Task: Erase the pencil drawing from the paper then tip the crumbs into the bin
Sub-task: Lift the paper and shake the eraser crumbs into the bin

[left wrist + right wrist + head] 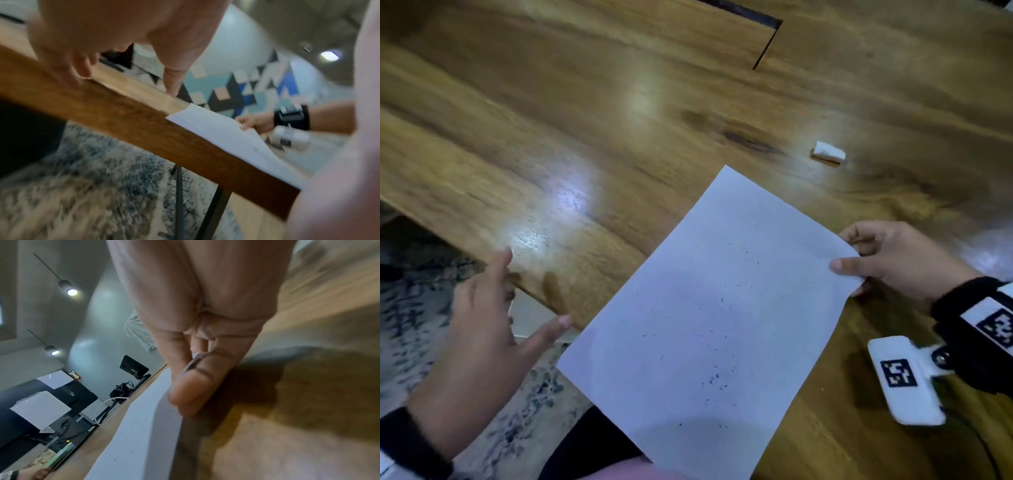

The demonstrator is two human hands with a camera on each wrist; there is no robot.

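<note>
A white sheet of paper lies slanted over the front edge of the wooden table, with dark eraser crumbs scattered over its lower half. My right hand pinches the sheet's right corner between thumb and fingers; the right wrist view shows the thumb on the paper. My left hand hovers with spread fingers just left of the sheet, at the table's edge, holding nothing. In the left wrist view the paper hangs past the table's edge. A white eraser lies farther back on the table.
A patterned rug covers the floor left of and below the table. A dark slot cuts the tabletop at the back. Table legs stand under the edge. No bin shows in any view.
</note>
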